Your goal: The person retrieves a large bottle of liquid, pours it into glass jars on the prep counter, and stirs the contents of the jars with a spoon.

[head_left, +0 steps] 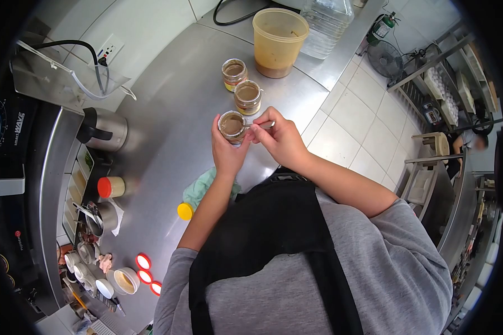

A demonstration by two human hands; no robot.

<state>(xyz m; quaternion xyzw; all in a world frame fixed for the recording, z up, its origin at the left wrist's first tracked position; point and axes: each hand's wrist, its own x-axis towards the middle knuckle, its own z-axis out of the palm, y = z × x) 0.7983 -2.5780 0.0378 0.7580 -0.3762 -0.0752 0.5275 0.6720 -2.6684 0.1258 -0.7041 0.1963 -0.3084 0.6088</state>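
Note:
My left hand (228, 156) is wrapped round a small open glass jar (223, 134) filled nearly to the rim with a brown paste. Pinched in my right hand (282, 139) is a metal spoon (267, 125), its front end at the jar's mouth over the paste. Just beyond stands a second open jar (247, 106) of the same brown paste, and a third jar (234, 78) stands close behind that one. A tall yellowish plastic tub (279, 42), with brown residue at the bottom, is at the back of the counter.
The steel counter (167, 100) carries a green cloth (198, 190) and yellow lid (185, 211) by my left forearm. Leftward are a red-lidded jar (115, 187), a steel jug (109, 129), a pot (107, 215) and red-rimmed lids (145, 277). A clear bottle (324, 28) stands behind.

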